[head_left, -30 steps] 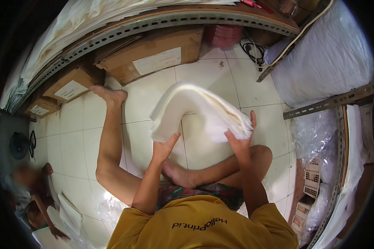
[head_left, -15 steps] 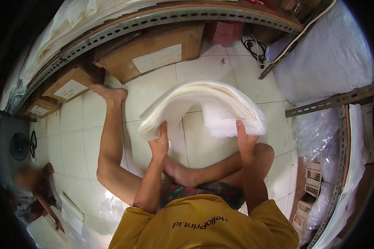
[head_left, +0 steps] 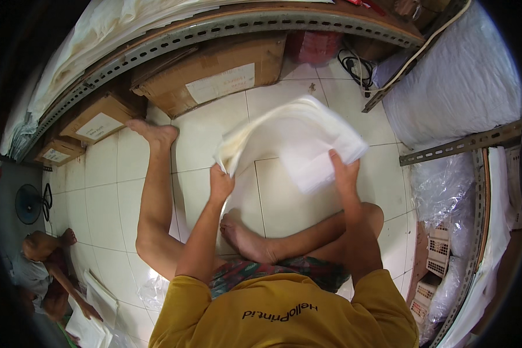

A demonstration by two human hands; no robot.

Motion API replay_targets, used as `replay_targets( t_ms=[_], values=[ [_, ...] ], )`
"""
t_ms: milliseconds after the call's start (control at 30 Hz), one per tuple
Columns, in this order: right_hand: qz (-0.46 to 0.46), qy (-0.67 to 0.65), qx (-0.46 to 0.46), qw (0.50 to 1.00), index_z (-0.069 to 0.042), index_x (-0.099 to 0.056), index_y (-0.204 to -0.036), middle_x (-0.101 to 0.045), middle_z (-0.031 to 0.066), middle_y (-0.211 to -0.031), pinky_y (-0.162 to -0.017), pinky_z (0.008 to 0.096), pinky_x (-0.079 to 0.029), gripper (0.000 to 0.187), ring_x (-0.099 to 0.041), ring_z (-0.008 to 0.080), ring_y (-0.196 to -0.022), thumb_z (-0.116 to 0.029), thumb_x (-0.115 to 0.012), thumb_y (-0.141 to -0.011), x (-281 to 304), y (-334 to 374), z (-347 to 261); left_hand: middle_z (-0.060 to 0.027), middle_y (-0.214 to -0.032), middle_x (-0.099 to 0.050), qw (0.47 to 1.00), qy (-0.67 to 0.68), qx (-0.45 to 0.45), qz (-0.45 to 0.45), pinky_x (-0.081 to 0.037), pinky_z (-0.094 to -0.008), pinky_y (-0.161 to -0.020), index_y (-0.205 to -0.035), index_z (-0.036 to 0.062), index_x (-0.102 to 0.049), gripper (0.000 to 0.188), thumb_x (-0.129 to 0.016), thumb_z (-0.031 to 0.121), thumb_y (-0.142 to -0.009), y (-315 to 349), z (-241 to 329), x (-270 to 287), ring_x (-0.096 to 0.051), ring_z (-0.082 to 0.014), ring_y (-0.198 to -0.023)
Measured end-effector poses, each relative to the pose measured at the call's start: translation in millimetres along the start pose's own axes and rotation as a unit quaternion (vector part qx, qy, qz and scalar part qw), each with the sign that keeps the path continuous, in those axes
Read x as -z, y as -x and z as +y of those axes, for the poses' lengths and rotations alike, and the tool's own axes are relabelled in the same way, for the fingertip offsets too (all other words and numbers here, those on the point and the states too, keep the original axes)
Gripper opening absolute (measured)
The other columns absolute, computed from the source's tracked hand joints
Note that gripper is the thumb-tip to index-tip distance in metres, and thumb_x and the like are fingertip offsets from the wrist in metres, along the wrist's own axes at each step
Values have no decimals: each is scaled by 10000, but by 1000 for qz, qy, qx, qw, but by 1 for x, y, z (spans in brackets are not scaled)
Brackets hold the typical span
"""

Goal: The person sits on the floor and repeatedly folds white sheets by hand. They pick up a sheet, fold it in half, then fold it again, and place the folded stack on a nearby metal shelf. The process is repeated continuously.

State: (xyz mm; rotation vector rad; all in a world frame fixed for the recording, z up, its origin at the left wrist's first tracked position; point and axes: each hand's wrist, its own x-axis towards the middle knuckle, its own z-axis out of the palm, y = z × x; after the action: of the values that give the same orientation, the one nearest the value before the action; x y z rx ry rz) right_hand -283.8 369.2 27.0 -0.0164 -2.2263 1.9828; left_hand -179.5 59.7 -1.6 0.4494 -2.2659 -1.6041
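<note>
A bent stack of thin, floppy white sheets (head_left: 310,153) arches above the tiled floor in front of my legs. My left hand (head_left: 221,184) is closed round its left end, with the sheet edges bunched at the fingers. At the right end my right hand (head_left: 346,169) grips the stack, thumb on top and the other fingers hidden beneath. The far side of the arch is smeared by motion. Whether the sheets are paper or plastic I cannot tell.
Cardboard boxes (head_left: 226,75) stand under a slotted metal shelf (head_left: 214,24) ahead. At right are a large white wrapped bundle (head_left: 452,81), clear plastic (head_left: 443,182) and beige plastic baskets (head_left: 438,249). Lower left, another person (head_left: 46,267) sits by white sheets (head_left: 93,333), near a fan (head_left: 28,203).
The stack's far side has moved away from me and its arch has become more pointed. My left hand has moved up slightly, with its wrist turned; my right hand has also risen.
</note>
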Motion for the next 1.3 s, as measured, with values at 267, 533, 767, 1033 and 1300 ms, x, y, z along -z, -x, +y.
replay_targets(
  t_ms=[267,533,767,1033,1300],
  values=[
    [-225,-81,-328,914,27,-440,-1355,-610,171,-1183,-876,394,-539,634,-626,276,-1057,-218,-718,-841,46,-60,-18,-150,-998,-679,940,8,304,-156,-542,-302,-750,-1158,-65,-613,422,-693,238,-877,-35,59,39,-661,-215,-812],
    [-256,-33,-354,899,-10,-335,-1449,-519,162,-1345,-995,462,-452,794,-518,309,-1226,-269,-737,-815,45,-46,58,-265,-1094,-658,927,-187,212,-244,-510,-381,-922,-1337,-87,-446,645,-692,210,-820,-25,-48,14,-657,-348,-1009],
    [-245,-76,-319,913,-14,-332,-1453,-537,162,-1315,-982,436,-466,764,-536,290,-1196,-225,-717,-828,48,-36,48,-300,-1205,-584,924,-124,166,-320,-518,-403,-900,-1369,-93,-428,752,-674,412,-869,3,46,-38,-651,-359,-995],
    [-220,-14,-260,940,-1,-450,-1368,-605,152,-1211,-879,373,-524,583,-609,225,-1073,-216,-694,-884,10,-29,10,-272,-1394,-429,950,-226,108,-187,-412,-420,-1049,-1471,-39,-302,777,-663,327,-888,31,2,-101,-504,-318,-1216],
    [-393,246,-80,882,64,-366,-1426,-484,270,-1367,-1030,423,-431,850,-504,381,-1239,-461,-713,-854,-58,41,2,-189,-1471,-414,842,278,421,-194,-372,-370,-1096,-1514,5,-225,905,-516,609,-906,-5,-10,-75,-435,-320,-1331]
  ],
)
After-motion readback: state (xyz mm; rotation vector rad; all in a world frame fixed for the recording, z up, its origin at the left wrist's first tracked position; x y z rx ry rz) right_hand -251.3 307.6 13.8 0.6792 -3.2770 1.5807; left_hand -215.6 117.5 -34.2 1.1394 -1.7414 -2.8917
